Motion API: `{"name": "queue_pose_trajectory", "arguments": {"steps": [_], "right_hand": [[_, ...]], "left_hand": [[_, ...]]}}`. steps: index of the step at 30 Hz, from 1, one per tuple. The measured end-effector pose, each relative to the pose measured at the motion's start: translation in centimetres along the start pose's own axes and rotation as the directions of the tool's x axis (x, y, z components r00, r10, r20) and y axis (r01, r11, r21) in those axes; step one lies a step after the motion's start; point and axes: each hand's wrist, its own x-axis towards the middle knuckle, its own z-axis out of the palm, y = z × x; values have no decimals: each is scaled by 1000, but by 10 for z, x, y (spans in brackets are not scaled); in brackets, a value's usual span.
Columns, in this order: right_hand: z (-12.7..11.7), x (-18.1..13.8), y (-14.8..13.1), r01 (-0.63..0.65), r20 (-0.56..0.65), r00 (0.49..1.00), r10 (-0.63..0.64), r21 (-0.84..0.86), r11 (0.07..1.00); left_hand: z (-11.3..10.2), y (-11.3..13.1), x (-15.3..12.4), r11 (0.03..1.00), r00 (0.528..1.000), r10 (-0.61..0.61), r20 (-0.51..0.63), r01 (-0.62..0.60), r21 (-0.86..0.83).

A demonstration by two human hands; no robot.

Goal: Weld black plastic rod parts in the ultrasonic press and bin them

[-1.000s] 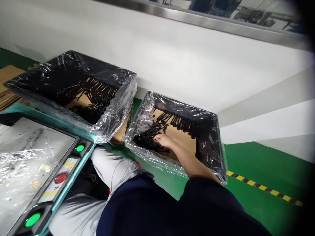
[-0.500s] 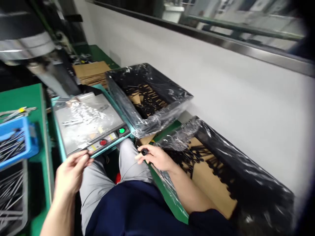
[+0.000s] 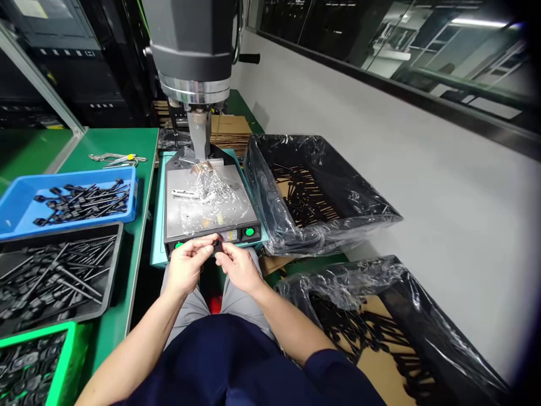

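Observation:
My left hand (image 3: 189, 265) and my right hand (image 3: 240, 267) meet over my lap, just in front of the press's control panel. Between their fingertips is a small black part (image 3: 218, 246), mostly covered by the fingers. Both hands are closed in a pinch on it; its exact kind cannot be made out. Right behind the hands is the flat metal plate (image 3: 186, 217) of a bench press, with crumpled clear plastic film (image 3: 211, 183) on it. The press head (image 3: 196, 84) hangs above the back of that plate.
On the left bench are a blue tray (image 3: 17, 194) of black rods with heads, a black tray (image 3: 112, 282) of metal rods, a green bin (image 3: 70, 361) of black parts and pliers (image 3: 114, 158). Film-lined black boxes (image 3: 359, 197) (image 3: 448, 321) stand at the right.
My view has turned left. My right hand has moved from beside the lower right box to meet my left hand, bringing a black part with it. The hands were apart before.

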Motion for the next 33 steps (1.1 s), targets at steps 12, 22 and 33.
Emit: {"name": "queue_pose_trajectory", "arguments": {"steps": [12, 22, 33], "right_hand": [[2, 8, 1, -91, 49, 995, 84, 170, 981], [-16, 9, 33, -88, -54, 994, 96, 135, 987], [-36, -8, 58, -128, -60, 982, 177, 474, 871]], "left_hand": [[2, -2, -4, 973, 984, 145, 105, -161, 166], [-10, -13, 24, 913, 968, 223, 115, -249, 323], [-75, -9, 194, 807, 967, 88, -237, 70, 587]]}}
